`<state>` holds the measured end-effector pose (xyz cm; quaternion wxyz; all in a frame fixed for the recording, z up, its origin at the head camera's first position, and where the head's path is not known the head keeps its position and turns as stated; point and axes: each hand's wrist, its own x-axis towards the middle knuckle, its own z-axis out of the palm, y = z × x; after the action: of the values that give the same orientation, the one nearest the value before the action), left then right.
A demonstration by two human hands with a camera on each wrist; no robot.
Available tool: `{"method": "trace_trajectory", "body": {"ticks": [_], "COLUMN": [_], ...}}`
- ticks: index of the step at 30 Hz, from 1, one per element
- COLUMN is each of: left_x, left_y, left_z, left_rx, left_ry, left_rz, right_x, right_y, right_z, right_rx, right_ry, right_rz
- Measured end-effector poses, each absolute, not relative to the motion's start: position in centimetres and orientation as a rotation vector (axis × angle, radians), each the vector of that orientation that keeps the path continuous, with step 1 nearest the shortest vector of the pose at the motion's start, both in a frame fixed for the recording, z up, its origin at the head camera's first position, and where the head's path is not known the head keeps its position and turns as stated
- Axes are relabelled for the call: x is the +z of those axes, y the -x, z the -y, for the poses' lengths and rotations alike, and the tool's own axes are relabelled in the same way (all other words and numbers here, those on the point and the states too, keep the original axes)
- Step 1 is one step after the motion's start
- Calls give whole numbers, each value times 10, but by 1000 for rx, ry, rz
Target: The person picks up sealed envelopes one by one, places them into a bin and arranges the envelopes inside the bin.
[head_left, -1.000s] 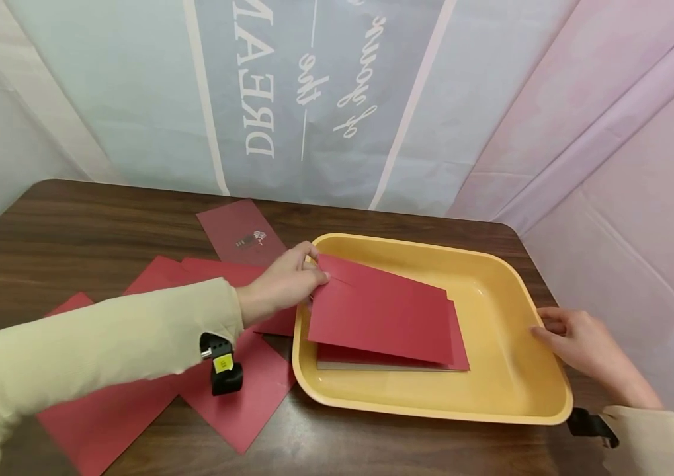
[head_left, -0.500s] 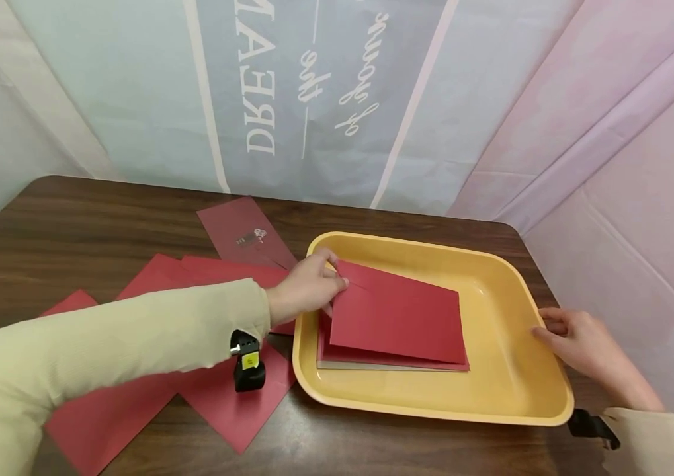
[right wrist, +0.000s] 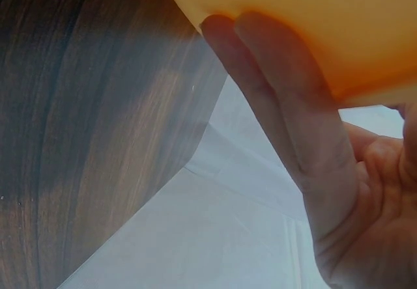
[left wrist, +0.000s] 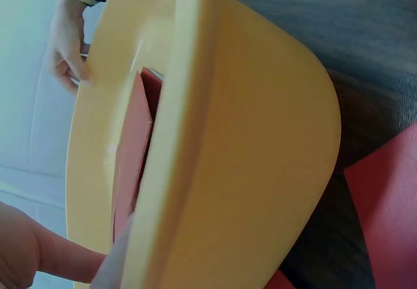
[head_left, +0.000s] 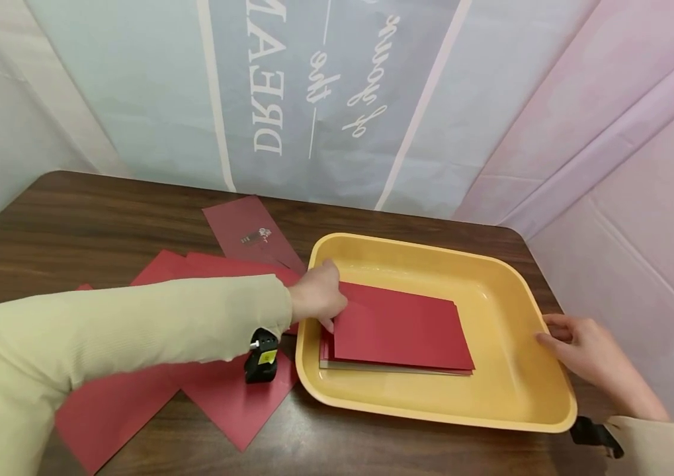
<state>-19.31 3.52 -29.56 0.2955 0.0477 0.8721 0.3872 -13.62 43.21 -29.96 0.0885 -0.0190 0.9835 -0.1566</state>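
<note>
Stack: lying flat in the left part of the tray, well apart from the right wall; made up of red cards, slightly out of line at the edges, with a pale layer showing along the near bottom edge.
Tray: yellow, deep-walled, with rounded corners; resting on the tabletop, close to the right end.
Left hand: reaching over the tray's left rim, with fingers at the left end of the stack; cannot tell whether grasping or released, with the tips partly hidden.
Right hand: grasping the tray's right rim, with fingers together against the outer wall and the thumb over the edge.
Loose cards: red, several, overlapping on the tabletop left of the tray; partly covered by the left sleeve.
Dark card: deeper red, with small printed marks; lying behind the loose cards and reaching to the tray's far left corner.
Wristband: black, with a yellow label, on the left arm.
Backdrop: pale blue and pink, hanging behind the tabletop, printed with white sideways lettering.
</note>
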Motion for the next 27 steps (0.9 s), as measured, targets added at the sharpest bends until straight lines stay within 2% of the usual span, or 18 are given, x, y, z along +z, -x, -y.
{"method": "trace_trajectory", "body": {"ticks": [27], "left_x": [-291], "left_y": [199], "left_z": [-60], "left_rx": [500], "left_ry": [-164], "left_rz": [-2478], "right_x": [-298], "right_y": [136], "right_z": [-435], "right_rx": [-452], "right_ry": [57], "right_rz": [-2947]}}
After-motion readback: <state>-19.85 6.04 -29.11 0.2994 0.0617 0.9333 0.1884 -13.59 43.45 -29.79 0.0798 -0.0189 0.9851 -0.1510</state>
